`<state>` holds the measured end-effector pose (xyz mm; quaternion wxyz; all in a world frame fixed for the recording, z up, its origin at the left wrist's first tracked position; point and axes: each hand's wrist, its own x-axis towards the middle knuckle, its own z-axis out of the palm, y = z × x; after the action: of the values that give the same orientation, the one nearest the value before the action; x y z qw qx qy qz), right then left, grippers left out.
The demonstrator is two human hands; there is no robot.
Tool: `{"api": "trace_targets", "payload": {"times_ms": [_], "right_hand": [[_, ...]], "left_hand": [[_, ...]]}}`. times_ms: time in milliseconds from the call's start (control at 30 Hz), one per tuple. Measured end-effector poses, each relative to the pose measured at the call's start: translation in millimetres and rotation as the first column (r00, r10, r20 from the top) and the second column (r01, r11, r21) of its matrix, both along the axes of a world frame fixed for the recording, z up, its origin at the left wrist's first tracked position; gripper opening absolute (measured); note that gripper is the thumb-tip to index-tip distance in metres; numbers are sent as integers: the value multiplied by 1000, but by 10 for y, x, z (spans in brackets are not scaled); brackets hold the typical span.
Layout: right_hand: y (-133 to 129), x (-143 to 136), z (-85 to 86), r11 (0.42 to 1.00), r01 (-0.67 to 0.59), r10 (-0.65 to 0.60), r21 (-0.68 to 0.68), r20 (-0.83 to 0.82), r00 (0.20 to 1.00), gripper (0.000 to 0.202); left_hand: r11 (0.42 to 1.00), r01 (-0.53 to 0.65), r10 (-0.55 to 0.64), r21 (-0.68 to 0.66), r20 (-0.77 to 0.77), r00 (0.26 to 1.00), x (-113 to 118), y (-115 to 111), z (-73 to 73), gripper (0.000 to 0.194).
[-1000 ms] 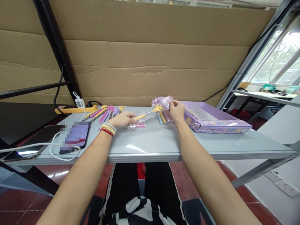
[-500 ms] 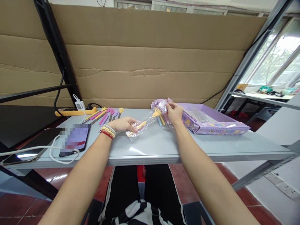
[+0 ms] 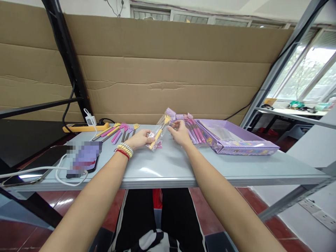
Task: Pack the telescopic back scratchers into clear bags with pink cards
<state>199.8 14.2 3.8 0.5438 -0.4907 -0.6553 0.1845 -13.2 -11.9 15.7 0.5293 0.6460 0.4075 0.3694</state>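
A yellow hand-shaped stick (image 3: 159, 132) in a clear plastic wrapper stands tilted over the grey table (image 3: 168, 164). My left hand (image 3: 140, 138) is closed on its lower end. Near the wrapper's upper right edge is my right hand (image 3: 179, 132), its thumb and fingers close together; whether they pinch the plastic is hard to tell. Wrapped pink and purple sticks (image 3: 195, 131) lie right of it, beside a purple box (image 3: 244, 147). Several unwrapped sticks (image 3: 123, 130) in pink, purple and yellow lie left of my left hand.
At the table's left are a phone (image 3: 84, 159) with a white cable, a yellow power strip (image 3: 78, 128) and a white plug (image 3: 90, 119). A cardboard panel (image 3: 168, 70) stands behind the table. Metal posts rise on both sides.
The wrapped yellow stick has become more upright and moved slightly left. My right hand has moved left and lower, uncovering more wrapped sticks by the box. The view has tilted slightly upward.
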Motion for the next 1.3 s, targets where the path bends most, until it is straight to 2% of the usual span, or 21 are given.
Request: {"api": "trace_targets", "payload": {"times_ms": [67, 133, 200, 267, 300, 367, 433, 567, 733, 867, 1033, 1100, 1167, 1233, 1300], "right_hand": [[-79, -107, -10, 997, -46, 46, -54, -3, 999, 47], [-164, -192, -16, 968, -225, 225, -113, -9, 974, 46], [-236, -260, -29, 868, -464, 473, -176, 9, 881, 44], [-279, -314, -53, 770, -603, 624, -207, 44, 781, 40], [-289, -337, -67, 756, -622, 645, -205, 69, 761, 37], [-286, -369, -89, 772, -610, 632, -181, 106, 768, 29], [-269, -379, -95, 777, -603, 624, -180, 97, 776, 23], [-244, -342, -65, 751, -623, 650, -218, 78, 756, 16], [-289, -310, -31, 835, -531, 549, -145, 270, 791, 10], [-320, -345, -57, 886, -446, 458, -124, 382, 803, 26], [-266, -365, -91, 956, -294, 261, -6, 478, 838, 30], [-232, -329, -73, 984, -172, 132, 43, 475, 870, 26], [-197, -267, -47, 999, -25, 6, 33, 478, 878, 22], [-163, -198, -28, 993, 112, -79, -34, 512, 856, 17], [-135, -139, -23, 971, 199, -89, -131, 574, 814, 10]], "left_hand": [[999, -35, 34, 13, 96, 995, 8, 16, -17, 42], [996, -91, 86, 24, 177, 980, 14, 23, -26, 46], [989, -143, 134, 25, 221, 966, 26, 22, -30, 53], [989, -147, 137, 28, 221, 966, 48, 21, -38, 57], [991, -129, 119, 35, 212, 970, 61, 22, -44, 56], [993, -100, 87, 57, 199, 976, 87, 30, -59, 51], [992, -104, 89, 70, 193, 977, 105, 39, -70, 46], [991, -121, 111, 48, 171, 979, 114, 38, -64, 37], [995, -103, 99, 8, 197, 975, 107, 3, -47, 37], [995, -97, 100, -25, 182, 978, 133, -16, -61, 35], [1000, 13, -13, -4, 158, 987, 197, -37, -42, 41], [999, -39, 36, 10, 189, 981, 191, -32, -22, 38], [991, -134, 131, 2, 208, 969, 159, -16, -4, 33], [977, -211, 209, -11, 202, 957, 113, 4, 7, 28], [969, -247, 245, -12, 171, 954, 75, 18, 13, 26]]}}
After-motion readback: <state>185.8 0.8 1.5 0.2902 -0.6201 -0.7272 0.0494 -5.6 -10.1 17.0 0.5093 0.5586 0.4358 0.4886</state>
